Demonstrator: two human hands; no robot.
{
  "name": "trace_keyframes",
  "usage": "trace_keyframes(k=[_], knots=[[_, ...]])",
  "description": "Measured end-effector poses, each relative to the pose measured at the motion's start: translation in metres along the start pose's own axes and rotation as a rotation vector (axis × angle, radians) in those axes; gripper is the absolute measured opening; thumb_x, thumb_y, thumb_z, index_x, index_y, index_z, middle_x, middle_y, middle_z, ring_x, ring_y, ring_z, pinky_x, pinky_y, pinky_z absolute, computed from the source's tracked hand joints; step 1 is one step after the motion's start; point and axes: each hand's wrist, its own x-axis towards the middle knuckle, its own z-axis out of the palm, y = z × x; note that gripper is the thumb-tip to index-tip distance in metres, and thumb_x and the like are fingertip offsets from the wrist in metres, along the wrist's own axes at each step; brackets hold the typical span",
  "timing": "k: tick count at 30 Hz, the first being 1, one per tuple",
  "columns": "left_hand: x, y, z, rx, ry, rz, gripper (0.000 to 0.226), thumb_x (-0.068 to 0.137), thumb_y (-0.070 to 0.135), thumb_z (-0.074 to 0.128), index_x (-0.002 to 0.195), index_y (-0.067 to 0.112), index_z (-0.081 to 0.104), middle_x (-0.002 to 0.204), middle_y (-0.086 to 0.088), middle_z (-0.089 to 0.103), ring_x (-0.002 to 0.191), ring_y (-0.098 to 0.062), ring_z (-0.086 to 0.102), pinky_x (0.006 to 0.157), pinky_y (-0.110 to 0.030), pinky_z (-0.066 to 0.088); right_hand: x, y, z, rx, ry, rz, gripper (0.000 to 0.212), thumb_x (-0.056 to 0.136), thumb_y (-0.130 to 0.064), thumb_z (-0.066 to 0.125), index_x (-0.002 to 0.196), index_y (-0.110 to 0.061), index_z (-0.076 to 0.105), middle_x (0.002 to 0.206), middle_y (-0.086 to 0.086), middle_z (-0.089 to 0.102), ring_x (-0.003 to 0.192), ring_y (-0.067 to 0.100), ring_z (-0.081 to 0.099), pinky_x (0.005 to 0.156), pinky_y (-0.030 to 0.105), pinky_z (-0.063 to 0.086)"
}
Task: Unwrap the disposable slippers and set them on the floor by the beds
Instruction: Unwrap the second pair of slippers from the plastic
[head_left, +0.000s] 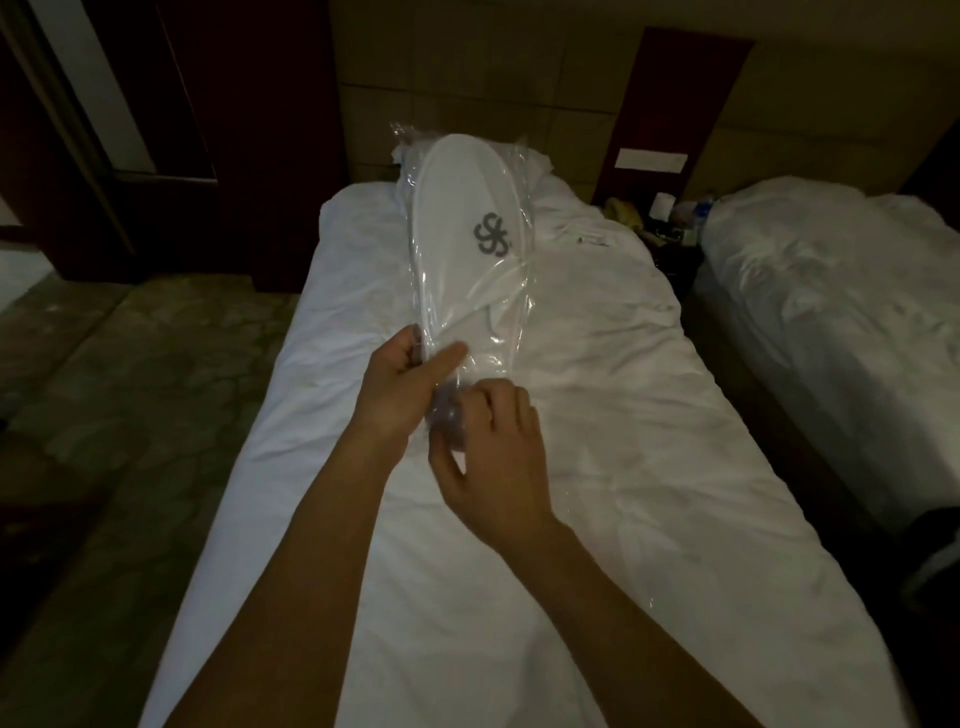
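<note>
White disposable slippers (462, 208) with a grey logo sit sealed in a clear plastic wrapper (519, 291), held upright over the bed. My left hand (400, 379) grips the pack at its lower left edge, thumb across the front. Just below and to the right, my right hand (493, 452) pinches the crumpled bottom end of the wrapper. How many slippers are inside is not clear.
A bed (597, 467) with rumpled white sheets fills the middle. A second bed (831, 322) lies to the right, with a cluttered nightstand (660, 218) between them. Patterned carpet floor (130, 389) stretches along the left, with dark wooden furniture (249, 130) behind.
</note>
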Motion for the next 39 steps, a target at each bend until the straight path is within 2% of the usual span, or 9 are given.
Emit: trace_keyframes(k=[3, 9, 13, 17, 22, 27, 32, 35, 39], knots=[[0.000, 0.000, 0.000, 0.036, 0.021, 0.018, 0.024, 0.086, 0.019, 0.070, 0.110, 0.020, 0.065, 0.096, 0.008, 0.071, 0.085, -0.004, 0.067, 0.067, -0.015, 0.054, -0.016, 0.003, 0.011, -0.061, -0.074, -0.006, 0.030, 0.083, -0.029, 0.057, 0.106, -0.009, 0.063, 0.104, 0.010, 0.062, 0.092, 0.025, 0.059, 0.079, 0.034, 0.051], [-0.003, -0.006, 0.000, -0.003, 0.020, 0.001, 0.025, 0.087, 0.018, 0.069, 0.111, 0.021, 0.064, 0.096, 0.011, 0.069, 0.084, -0.002, 0.066, 0.065, -0.014, 0.054, -0.024, 0.005, 0.018, -0.126, -0.024, -0.030, 0.020, 0.074, -0.009, 0.080, 0.089, -0.009, 0.066, 0.081, 0.007, 0.064, 0.072, 0.023, 0.061, 0.067, 0.031, 0.050], [-0.002, -0.007, 0.003, -0.002, -0.002, 0.016, 0.022, 0.086, 0.017, 0.070, 0.107, 0.020, 0.066, 0.093, 0.009, 0.071, 0.072, 0.006, 0.069, 0.059, -0.009, 0.052, -0.024, 0.005, 0.016, -0.103, -0.029, -0.065, 0.021, 0.073, -0.005, 0.077, 0.090, -0.011, 0.068, 0.080, 0.005, 0.066, 0.070, 0.021, 0.061, 0.067, 0.029, 0.048], [-0.002, -0.005, 0.005, -0.003, -0.006, 0.024, 0.027, 0.086, 0.019, 0.070, 0.112, 0.019, 0.065, 0.099, 0.008, 0.070, 0.080, 0.004, 0.068, 0.066, -0.012, 0.053, -0.033, 0.009, 0.020, -0.093, -0.099, -0.112, 0.022, 0.070, -0.002, 0.075, 0.087, -0.013, 0.068, 0.087, 0.003, 0.068, 0.076, 0.020, 0.061, 0.071, 0.030, 0.048], [-0.003, -0.002, 0.004, -0.056, -0.015, 0.020, 0.019, 0.087, 0.016, 0.070, 0.104, 0.024, 0.066, 0.095, 0.011, 0.071, 0.069, 0.010, 0.068, 0.061, -0.010, 0.052, -0.042, 0.013, 0.021, -0.089, -0.145, -0.083, 0.022, 0.063, 0.001, 0.077, 0.077, -0.014, 0.069, 0.074, 0.003, 0.064, 0.075, 0.022, 0.061, 0.068, 0.031, 0.048], [-0.004, -0.002, 0.004, -0.095, -0.014, 0.005, 0.023, 0.087, 0.019, 0.070, 0.108, 0.026, 0.065, 0.098, 0.011, 0.072, 0.076, 0.005, 0.070, 0.066, -0.014, 0.055, -0.045, 0.011, 0.017, -0.097, -0.199, -0.050, 0.002, 0.075, -0.012, 0.068, 0.074, -0.014, 0.068, 0.072, 0.001, 0.063, 0.076, 0.020, 0.059, 0.074, 0.031, 0.048], [-0.002, -0.001, 0.001, -0.208, -0.024, -0.019, 0.021, 0.089, 0.017, 0.067, 0.109, 0.023, 0.069, 0.106, 0.002, 0.075, 0.094, -0.010, 0.073, 0.081, -0.024, 0.057, -0.040, 0.009, 0.012, 0.143, -0.217, 0.168, 0.040, 0.093, -0.033, 0.042, 0.078, -0.009, 0.070, 0.080, 0.006, 0.068, 0.079, 0.019, 0.063, 0.074, 0.031, 0.051], [0.001, -0.002, -0.004, -0.252, -0.024, -0.036, 0.032, 0.090, 0.018, 0.066, 0.122, 0.015, 0.065, 0.117, -0.005, 0.073, 0.108, -0.019, 0.069, 0.092, -0.033, 0.055, -0.033, 0.013, 0.011, 0.422, -0.185, 0.387, 0.037, 0.096, -0.025, 0.044, 0.082, -0.001, 0.068, 0.079, 0.010, 0.070, 0.071, 0.021, 0.065, 0.067, 0.033, 0.051], [0.002, -0.005, -0.008, -0.317, -0.005, -0.051, 0.030, 0.092, 0.020, 0.064, 0.122, 0.019, 0.064, 0.113, -0.001, 0.074, 0.102, -0.014, 0.071, 0.081, -0.027, 0.057, -0.028, 0.013, 0.008, 0.578, -0.145, 0.573, 0.025, 0.100, -0.018, 0.048, 0.100, -0.004, 0.069, 0.090, 0.002, 0.075, 0.083, 0.010, 0.069, 0.080, 0.024, 0.054]])
